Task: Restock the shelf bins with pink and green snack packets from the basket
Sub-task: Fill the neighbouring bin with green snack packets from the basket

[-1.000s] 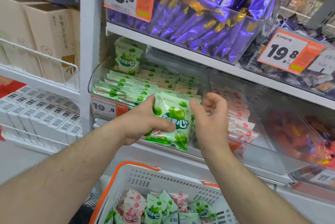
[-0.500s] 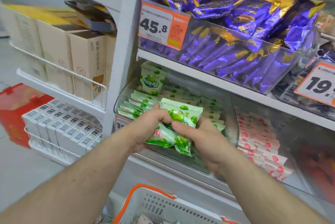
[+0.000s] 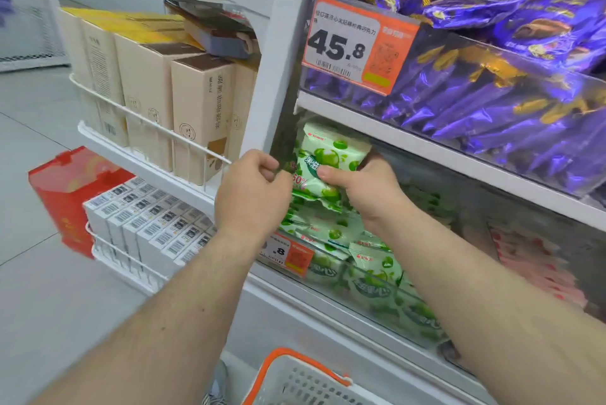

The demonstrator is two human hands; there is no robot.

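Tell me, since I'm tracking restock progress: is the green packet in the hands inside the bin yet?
Not yet. Both hands, right hand and left hand, hold the green packet above the green bin.

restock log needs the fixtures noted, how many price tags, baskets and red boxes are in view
orange price tags: 2 (the lower one is partly hidden behind the left arm)
white basket: 1
red box: 1
total: 4
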